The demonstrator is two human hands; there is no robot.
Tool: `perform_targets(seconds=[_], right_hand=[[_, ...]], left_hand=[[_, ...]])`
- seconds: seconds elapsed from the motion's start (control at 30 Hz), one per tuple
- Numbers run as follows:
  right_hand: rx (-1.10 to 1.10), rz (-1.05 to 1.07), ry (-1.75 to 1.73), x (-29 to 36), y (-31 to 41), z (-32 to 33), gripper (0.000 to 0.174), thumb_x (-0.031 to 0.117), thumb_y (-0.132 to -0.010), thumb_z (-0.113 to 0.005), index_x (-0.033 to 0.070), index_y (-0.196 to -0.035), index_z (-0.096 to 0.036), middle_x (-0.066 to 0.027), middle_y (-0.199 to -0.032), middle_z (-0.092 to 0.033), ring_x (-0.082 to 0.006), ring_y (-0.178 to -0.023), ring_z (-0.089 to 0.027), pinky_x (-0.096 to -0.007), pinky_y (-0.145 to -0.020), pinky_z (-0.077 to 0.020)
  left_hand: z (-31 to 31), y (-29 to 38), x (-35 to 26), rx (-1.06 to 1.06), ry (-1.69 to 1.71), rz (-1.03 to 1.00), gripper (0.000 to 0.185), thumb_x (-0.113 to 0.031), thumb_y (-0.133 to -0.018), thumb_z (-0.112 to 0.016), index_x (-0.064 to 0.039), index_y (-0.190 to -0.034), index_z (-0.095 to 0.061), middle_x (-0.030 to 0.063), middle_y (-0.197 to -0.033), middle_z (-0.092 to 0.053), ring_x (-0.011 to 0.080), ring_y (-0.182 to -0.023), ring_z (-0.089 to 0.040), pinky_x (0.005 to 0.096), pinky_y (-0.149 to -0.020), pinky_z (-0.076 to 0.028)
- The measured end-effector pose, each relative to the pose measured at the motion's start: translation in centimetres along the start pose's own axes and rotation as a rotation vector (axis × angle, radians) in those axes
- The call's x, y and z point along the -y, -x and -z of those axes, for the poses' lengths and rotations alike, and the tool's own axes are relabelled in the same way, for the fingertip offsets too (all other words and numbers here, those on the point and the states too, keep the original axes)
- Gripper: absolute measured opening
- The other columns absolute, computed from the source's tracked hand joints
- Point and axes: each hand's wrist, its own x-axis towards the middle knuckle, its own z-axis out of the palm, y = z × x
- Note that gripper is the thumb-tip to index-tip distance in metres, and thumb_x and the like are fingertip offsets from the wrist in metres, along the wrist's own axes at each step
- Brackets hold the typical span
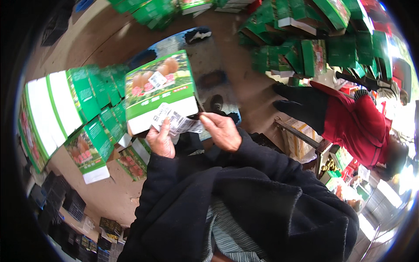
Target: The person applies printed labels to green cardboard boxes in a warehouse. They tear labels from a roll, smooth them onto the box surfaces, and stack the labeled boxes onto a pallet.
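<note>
In front of me is a green and white printed cardboard carton (157, 95) with fruit pictures on its face. A small white label (157, 79) is stuck to that printed face. My left hand (162, 140) holds a strip of white printed labels (176, 121) between thumb and fingers at the carton's lower edge. At the strip's right end, the fingertips of my right hand (222, 130) are pinched together by the carton's lower right corner. What exactly they grip there is too small to tell.
Green cartons stand stacked at the left (95, 88) and upper right (314, 59). A person in a red top (355, 124) stands at the right, beside a wooden frame (301, 134). Dark plastic crates (73, 204) lie at the lower left.
</note>
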Motion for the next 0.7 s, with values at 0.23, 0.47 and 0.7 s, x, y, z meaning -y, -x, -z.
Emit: perform_targets(seconds=[0.23, 0.47, 0.7], right_hand=[[0.074, -0.095, -0.641, -0.8, -3.9, 1.6, 0.048, 0.029, -0.104, -0.064, 0.000, -0.141, -0.058, -0.0077, -0.126, -0.068, -0.0154, -0.114, -0.061, -0.0305, -0.101, -0.0476], [0.051, -0.187, -0.812, -1.7, -5.3, 5.1, 0.048, 0.028, -0.104, -0.061, 0.003, -0.144, -0.052, -0.0105, -0.135, -0.062, -0.0216, -0.120, -0.058, -0.0357, -0.105, -0.0451], [-0.290, 0.017, -0.553, -5.3, -8.9, 11.5, 0.052, 0.028, -0.097, -0.073, 0.005, -0.140, -0.054, -0.0102, -0.130, -0.063, -0.0246, -0.113, -0.061, -0.0407, -0.101, -0.0483]], left_hand=[[-4.4, 1.4, 2.3, 0.038, -0.021, 0.109, 0.039, -0.002, -0.096, -0.068, 0.005, -0.134, -0.060, 0.0107, -0.130, -0.066, 0.0205, -0.116, -0.064, 0.0359, -0.104, -0.048], [-7.3, 3.1, 5.3, 0.120, -0.044, 0.193, 0.037, -0.003, -0.096, -0.069, 0.004, -0.132, -0.061, 0.0097, -0.129, -0.067, 0.0193, -0.116, -0.063, 0.0352, -0.104, -0.048], [-6.2, 3.9, 6.5, 0.147, -0.174, 0.205, 0.028, -0.004, -0.093, -0.075, 0.002, -0.120, -0.070, 0.0069, -0.111, -0.074, 0.0143, -0.099, -0.068, 0.0304, -0.093, -0.052]])
